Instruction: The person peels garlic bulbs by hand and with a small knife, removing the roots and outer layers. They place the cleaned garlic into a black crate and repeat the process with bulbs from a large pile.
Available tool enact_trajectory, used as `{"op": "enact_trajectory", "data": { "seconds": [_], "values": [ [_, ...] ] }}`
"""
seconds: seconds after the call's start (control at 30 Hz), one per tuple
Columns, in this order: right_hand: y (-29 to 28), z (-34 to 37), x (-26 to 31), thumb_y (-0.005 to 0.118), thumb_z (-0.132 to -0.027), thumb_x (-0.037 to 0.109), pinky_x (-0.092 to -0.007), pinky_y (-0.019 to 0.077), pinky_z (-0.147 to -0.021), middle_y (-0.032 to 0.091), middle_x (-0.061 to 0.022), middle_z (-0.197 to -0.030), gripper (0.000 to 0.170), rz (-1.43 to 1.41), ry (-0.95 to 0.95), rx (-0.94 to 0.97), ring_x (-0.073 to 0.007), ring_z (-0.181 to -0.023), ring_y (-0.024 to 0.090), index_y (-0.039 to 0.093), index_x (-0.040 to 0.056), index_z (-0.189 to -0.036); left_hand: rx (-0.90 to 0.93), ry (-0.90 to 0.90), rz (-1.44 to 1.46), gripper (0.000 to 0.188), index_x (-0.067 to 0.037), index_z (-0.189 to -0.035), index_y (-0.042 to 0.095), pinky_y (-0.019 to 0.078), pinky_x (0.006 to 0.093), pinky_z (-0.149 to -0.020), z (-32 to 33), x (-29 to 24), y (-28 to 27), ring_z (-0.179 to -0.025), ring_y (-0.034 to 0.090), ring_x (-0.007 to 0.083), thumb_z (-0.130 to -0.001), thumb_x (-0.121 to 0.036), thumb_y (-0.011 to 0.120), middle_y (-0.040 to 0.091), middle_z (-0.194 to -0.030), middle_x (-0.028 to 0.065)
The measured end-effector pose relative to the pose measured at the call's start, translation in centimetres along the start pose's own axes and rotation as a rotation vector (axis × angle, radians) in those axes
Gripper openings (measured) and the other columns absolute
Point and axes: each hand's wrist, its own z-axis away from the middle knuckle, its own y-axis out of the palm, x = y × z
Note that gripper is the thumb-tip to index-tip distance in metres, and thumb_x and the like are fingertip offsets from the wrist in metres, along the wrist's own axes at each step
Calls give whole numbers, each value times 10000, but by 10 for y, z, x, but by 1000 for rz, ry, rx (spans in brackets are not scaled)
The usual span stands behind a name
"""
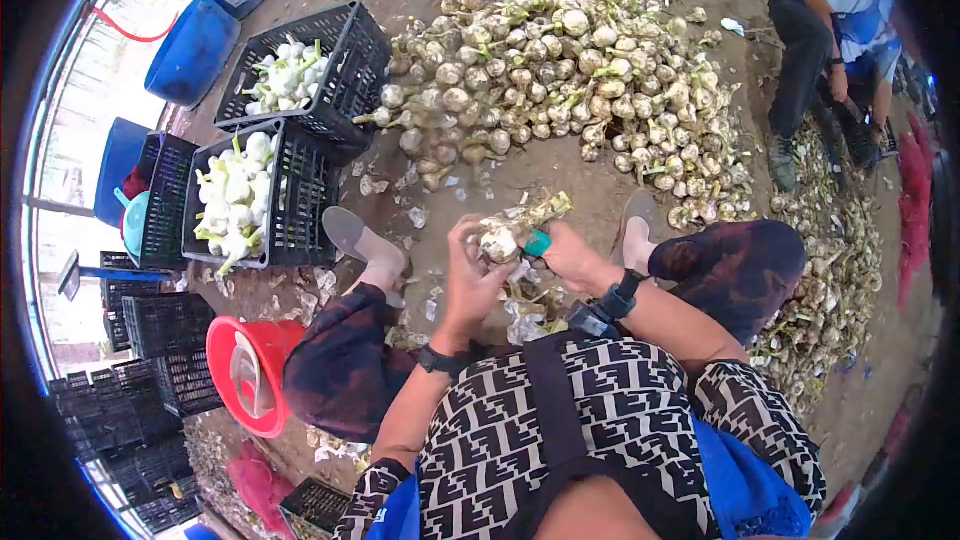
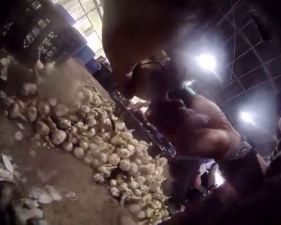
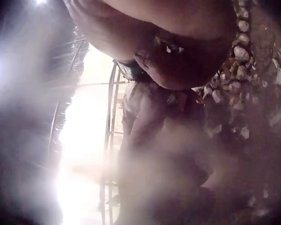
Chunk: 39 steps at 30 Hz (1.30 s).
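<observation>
A garlic bulb (image 1: 499, 243) with its dry stalk and leaves (image 1: 545, 210) still attached is held in front of the lap, in the head view. The left hand (image 1: 473, 275) grips the bulb from the left, its fingers curled round it. Against the bulb's right side, the right hand (image 1: 578, 258) has its fingers curled round a small green piece (image 1: 537, 243); its full shape is hidden in the grip. The left wrist view shows the right hand (image 2: 203, 124) in shadow, with a bit of green at its top. In the right wrist view, both hands are dark and blurred.
A large heap of untrimmed garlic (image 1: 570, 60) spreads ahead. On the left stand two black crates of cleaned white bulbs (image 1: 235, 190) and a red bucket (image 1: 225, 380). Peelings (image 1: 525, 310) litter the ground between the feet. Another person (image 1: 840, 30) bends over at upper right.
</observation>
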Motion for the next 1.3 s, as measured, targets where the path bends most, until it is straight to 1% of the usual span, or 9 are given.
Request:
{"op": "enact_trajectory", "data": {
  "seconds": [0.23,0.3,0.43,0.7,1.13,1.2,1.23,1.27,1.3],
  "values": [
    [3,8,22,570,-836,179,-266,426,-603,607,-39,-777,193,194,-39,40,-88,-692,516,618,15,-926,12,-59,33,476,-41,-1172,338,414,282,-862,-3,-13,-17,-1042,452,171,-748,4,551,421,-1135,86],
    [-1,4,17,570,-820,135,-284,447,-682,630,-77,-862,194,362,-451,39,-123,-760,557,606,5,-959,-12,-355,340,405,-21,-1202,319,433,288,-840,-3,-25,-19,-992,497,187,-831,-39,480,443,-1157,85],
    [6,1,25,567,-808,115,-317,451,-746,632,-106,-933,246,352,-447,35,-178,-836,591,580,18,-1034,82,-755,802,408,-31,-1213,380,426,375,-874,-10,15,-33,-1034,517,251,-936,-323,314,501,-1160,102],
    [16,-7,0,565,-797,73,-305,459,-711,637,-101,-908,246,253,-418,-164,-157,-807,587,580,11,-1035,-219,-512,368,452,-30,-1246,363,430,367,-866,4,14,-6,-1044,504,271,-952,-366,294,499,-1164,124],
    [-22,-10,12,493,-845,62,-288,441,-822,578,-79,-1046,211,-821,-63,229,-163,-938,557,558,-4,-1035,74,-601,982,467,-17,-1212,434,423,385,-906,0,19,-34,-1051,530,246,-811,-246,509,531,-1162,120],
    [-33,-20,39,496,-837,114,-270,457,-703,592,-63,-936,209,-961,-132,15,-146,-812,562,558,0,-1001,294,-310,20,481,-10,-1230,415,416,395,-911,4,32,-46,-1054,526,264,-811,-225,514,521,-1174,126],
    [-39,-27,50,498,-829,167,-251,473,-584,606,-48,-826,222,-1089,-204,-201,-130,-686,567,559,5,-967,295,-314,20,481,-10,-1230,415,416,395,-911,10,32,-47,-1054,526,264,-811,-225,514,521,-1174,126],
    [-59,-40,40,498,-829,167,-251,473,-584,606,-48,-826,222,-1092,-204,-202,-130,-686,567,559,5,-967,256,-295,183,483,-20,-1199,451,434,381,-862,14,26,-44,-1027,536,251,-811,-301,517,537,-1143,116],
    [-88,-55,19,522,-820,197,-278,471,-566,611,-61,-788,230,-250,-163,-285,-145,-657,573,564,18,-958,218,-273,342,499,-31,-1168,488,453,366,-813,14,19,-41,-1000,545,237,-810,-377,519,554,-1113,105]
  ]
}}
